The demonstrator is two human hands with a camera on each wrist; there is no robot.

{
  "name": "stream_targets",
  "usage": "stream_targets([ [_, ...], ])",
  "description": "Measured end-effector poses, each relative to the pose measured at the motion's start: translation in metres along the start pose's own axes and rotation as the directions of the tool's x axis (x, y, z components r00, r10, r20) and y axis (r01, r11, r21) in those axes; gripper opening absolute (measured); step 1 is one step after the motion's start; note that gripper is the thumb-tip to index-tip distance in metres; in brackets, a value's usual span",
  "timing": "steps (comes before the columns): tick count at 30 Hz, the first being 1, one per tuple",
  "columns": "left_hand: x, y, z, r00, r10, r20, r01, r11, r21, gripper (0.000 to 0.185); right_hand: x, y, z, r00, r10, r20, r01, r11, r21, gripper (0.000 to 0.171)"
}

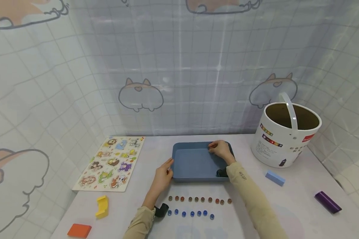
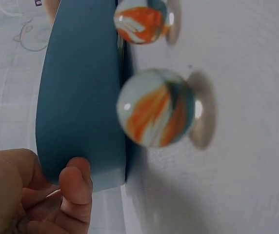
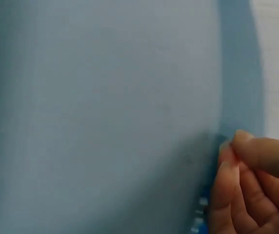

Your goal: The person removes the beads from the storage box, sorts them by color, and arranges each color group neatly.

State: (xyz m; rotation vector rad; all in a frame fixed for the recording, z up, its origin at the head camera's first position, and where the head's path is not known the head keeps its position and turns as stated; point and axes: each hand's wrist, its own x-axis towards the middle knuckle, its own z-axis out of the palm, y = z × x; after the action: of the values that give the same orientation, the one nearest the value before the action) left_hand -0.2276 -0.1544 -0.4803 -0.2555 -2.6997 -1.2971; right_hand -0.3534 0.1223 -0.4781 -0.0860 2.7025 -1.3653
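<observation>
A blue-grey tray (image 1: pixel 194 166) lies flat at the middle of the table. At its left side my left hand (image 1: pixel 163 174) grips the edge; the left wrist view shows a curled finger (image 2: pixel 76 183) against the outer wall. My right hand (image 1: pixel 219 151) reaches inside the tray by its back right corner, fingertips drawn together at the back wall. Whether they pinch anything is hidden. Small shiny blue things (image 3: pixel 200 214) show beside that hand. In front of the tray stands a row of orange-streaked marbles (image 2: pixel 156 108), with a row of blue marbles (image 1: pixel 192 214) nearer me.
An animal puzzle board (image 1: pixel 110 164) lies at left, with a yellow block (image 1: pixel 102 207) and an orange block (image 1: pixel 79 230) before it. To the right stand a white bucket (image 1: pixel 272 146), a light blue block (image 1: pixel 275 178) and a purple block (image 1: pixel 328 202). A patterned curtain (image 1: pixel 179 73) hangs behind.
</observation>
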Motion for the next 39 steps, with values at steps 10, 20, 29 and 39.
stream_targets([
  [10, 0.001, -0.001, 0.000, 1.000, -0.014, -0.003, 0.014, 1.000, -0.009, 0.047, -0.030, -0.013, -0.052, 0.995, -0.069, 0.069, 0.053, 0.977, 0.205, 0.036],
  [20, 0.002, -0.005, 0.001, 1.000, -0.021, 0.003, 0.021, 1.000, -0.016, 0.047, -0.079, 0.011, -0.080, 0.978, -0.154, 0.141, 0.099, 0.936, 0.336, 0.044],
  [29, 0.002, -0.004, 0.003, 0.999, -0.032, 0.012, 0.032, 0.999, -0.027, 0.047, -0.136, 0.043, -0.087, 0.943, -0.143, 0.299, 0.040, 0.945, 0.324, 0.044],
  [39, 0.001, -0.001, 0.001, 0.998, -0.057, 0.029, 0.057, 0.998, -0.029, 0.048, -0.167, 0.075, -0.068, 0.879, -0.141, 0.456, 0.002, 0.956, 0.293, 0.034],
])
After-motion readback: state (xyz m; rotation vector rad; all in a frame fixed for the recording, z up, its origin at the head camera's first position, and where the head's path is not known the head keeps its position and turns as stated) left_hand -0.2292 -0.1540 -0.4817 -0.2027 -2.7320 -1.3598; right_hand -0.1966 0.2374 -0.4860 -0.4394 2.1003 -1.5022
